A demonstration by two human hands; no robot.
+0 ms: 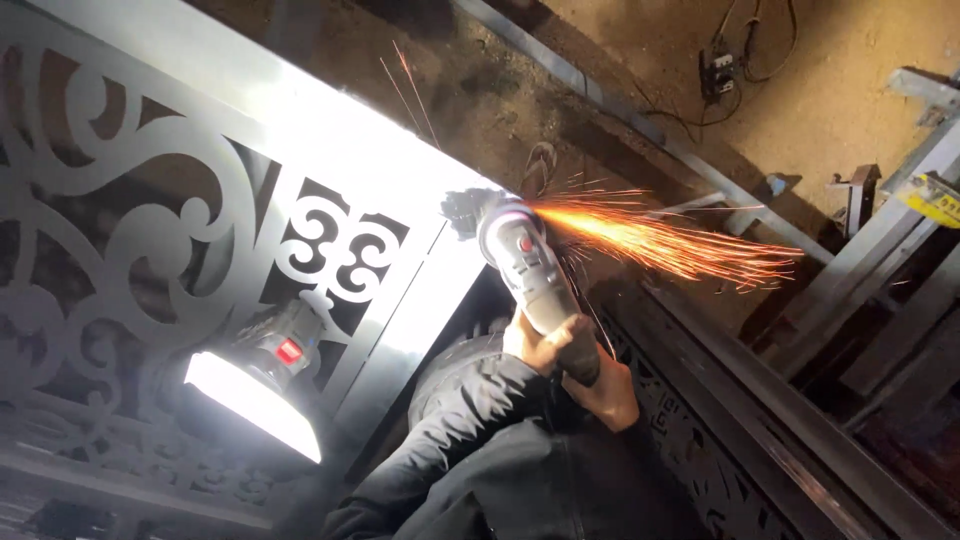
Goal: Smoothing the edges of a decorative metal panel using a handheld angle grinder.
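Both hands' grip, left hand [543,343] and right hand [607,392], clenched around grey angle grinder [527,263], disc beyond, against ornate metal panel [330,160].

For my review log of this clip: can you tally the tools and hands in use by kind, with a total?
Angle grinder, throwing sparks at the panel edge: 1
Work light, lit, resting on the ornate cut-out metal panel: 1
Hands on the grinder, left hand and right hand: 2
Total: 4
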